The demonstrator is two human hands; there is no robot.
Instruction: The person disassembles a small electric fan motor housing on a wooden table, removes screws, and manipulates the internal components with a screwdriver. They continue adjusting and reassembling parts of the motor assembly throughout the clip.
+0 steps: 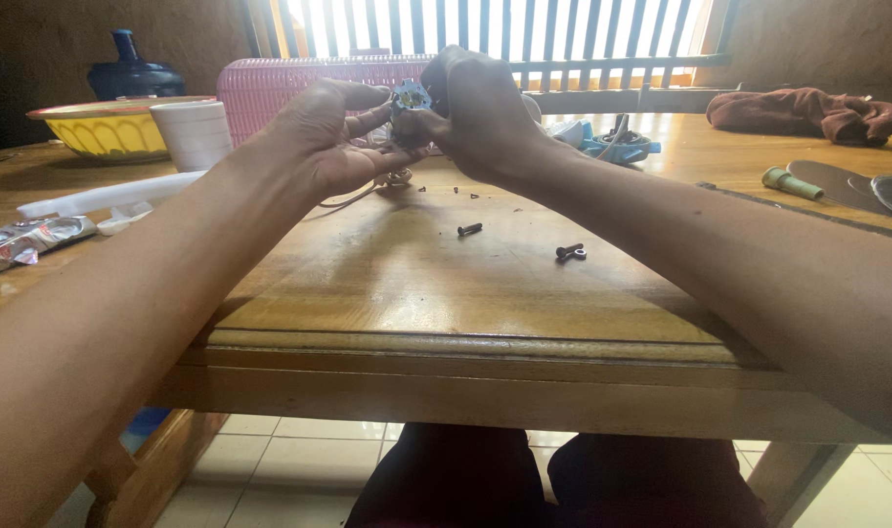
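At the bottom of the frame you can see the person's dark-clothed knees under the wooden table (387, 293), with pale floor tiles below. Two bare arms reach up from the lower corners toward the top middle. A bit farther up, on the table top near the middle, lie two loose dark screws: one screw (470, 229) left of the middle and another screw with a small ring (570, 251) just to its right. Tiny dark bits sit a little beyond them. So it looks like some screws are already out of the thing being worked on, but the job seems only partly done, because the part is still up in the hands and the screws are still on the table. Higher up, above the table and not touching it, the left hand (328, 137) is half open with its fingers curled, and its fingertips touch the small grey-blue metal part (410, 98). The right hand (485, 112) is closed tight around the other side of that part. The part sits between the two hands, pinched at the fingertips, and thin wires hang from it. Far back stand a white cup (196, 132), a yellow bowl (108, 127), a pink basket (299, 78), a brown cloth (807, 112) at the upper right, and a barred window.
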